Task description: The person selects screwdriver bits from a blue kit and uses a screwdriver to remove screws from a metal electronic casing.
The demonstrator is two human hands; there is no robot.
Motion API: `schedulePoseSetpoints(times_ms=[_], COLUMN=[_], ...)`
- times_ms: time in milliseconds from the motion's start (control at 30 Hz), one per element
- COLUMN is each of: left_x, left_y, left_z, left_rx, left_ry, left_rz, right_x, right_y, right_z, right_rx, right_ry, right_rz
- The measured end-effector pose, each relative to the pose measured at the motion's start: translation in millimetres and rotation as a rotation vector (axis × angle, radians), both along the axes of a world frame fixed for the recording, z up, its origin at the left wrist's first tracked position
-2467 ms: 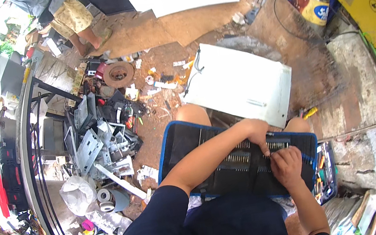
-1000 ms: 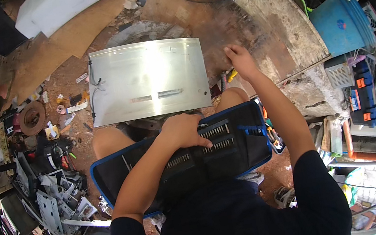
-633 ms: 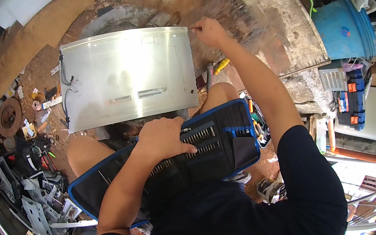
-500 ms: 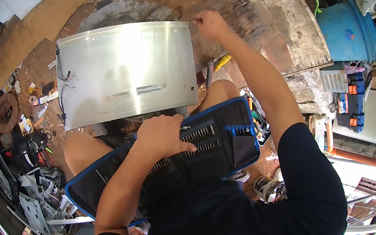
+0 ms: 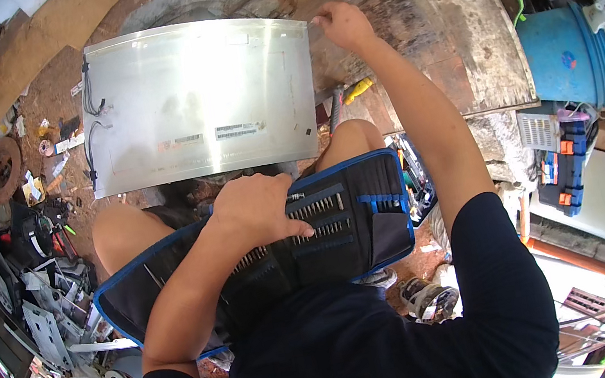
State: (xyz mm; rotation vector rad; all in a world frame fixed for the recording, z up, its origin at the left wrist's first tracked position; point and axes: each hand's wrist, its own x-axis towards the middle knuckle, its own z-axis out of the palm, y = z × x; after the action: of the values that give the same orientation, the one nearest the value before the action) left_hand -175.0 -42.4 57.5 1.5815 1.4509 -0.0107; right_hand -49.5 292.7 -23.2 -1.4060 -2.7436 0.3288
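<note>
Head view: had left hand [image 5: 254, 206] loosely spread over bit case [image 5: 314, 262] at 6 o'clock, probably to steady it; right hand [image 5: 345, 25] up at 1, fingertips pinched beside silver panel [image 5: 197, 99] at 11, couldn't tell if empty tbh.

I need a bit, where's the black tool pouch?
In the head view's lower centre, the black tool pouch lies open across the thighs, under the left hand, with the silver panel just beyond.

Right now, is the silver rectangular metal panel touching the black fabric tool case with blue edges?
Apart. The head view shows a gap between the lower edge of the panel and the tool case, with the left knee visible there.
</note>
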Motion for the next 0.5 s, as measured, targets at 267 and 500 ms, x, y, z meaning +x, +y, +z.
schedulePoseSetpoints(times_ms=[267,500], left_x=[-1.9,-2.5], left_y=[0.0,0.3], left_z=[-2.5,-4.4], left_rx=[0.006,-0.001], left_ry=[-0.008,-0.007], left_rz=[0.0,-0.002], right_x=[-5.9,-5.7], right_y=[-3.9,-4.9], right_z=[-4.5,-4.1], right_rx=[0.033,0.041], right_ry=[-0.051,-0.071], right_rz=[0.003,-0.017])
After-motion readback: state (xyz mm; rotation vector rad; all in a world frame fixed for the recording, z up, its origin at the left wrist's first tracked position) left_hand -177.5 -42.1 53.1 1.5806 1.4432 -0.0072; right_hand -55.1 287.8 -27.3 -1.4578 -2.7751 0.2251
